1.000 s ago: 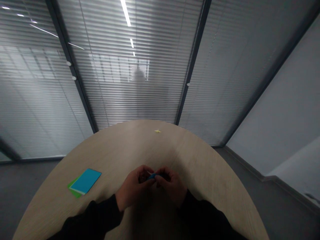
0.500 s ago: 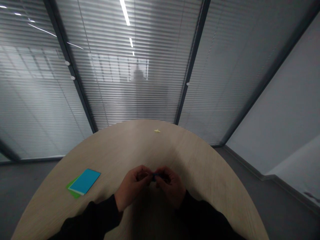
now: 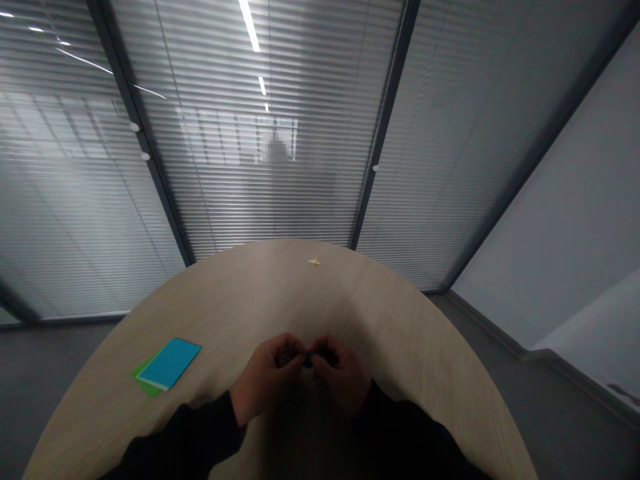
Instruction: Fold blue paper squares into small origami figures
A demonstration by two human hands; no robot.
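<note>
While both hands [image 3: 325, 373] work close together over the near part of the counter [image 3: 280, 287], the only thing in their grip is 1 small blue piece [image 3: 309, 360], pinched between the fingertips at the middle of the pair. The left hand [image 3: 265, 377] and the right hand [image 3: 341, 377] are each curled narrow around it, almost meeting, so little of the blue shows and its shape and any folds cannot be made out. Judging by how things lie, handling of this piece is under way, while how much remains to be done to it cannot be told from here. Away to the left of the hands, well clear of both, lie 2 sheets: 1 cyan sheet [image 3: 169, 363] resting on 1 green sheet [image 3: 145, 375], which shows only along its edge, and neither hand touches them. Far out near the counter's rounded edge sits 1 tiny yellow star-shaped scrap [image 3: 314, 262], also well apart from the hands. That makes 4 loose items on or above the counter, with 2 black sleeves [image 3: 185, 440] entering from the bottom of the head view. Beyond the counter stands a glass partition with blinds [image 3: 265, 167].
</note>
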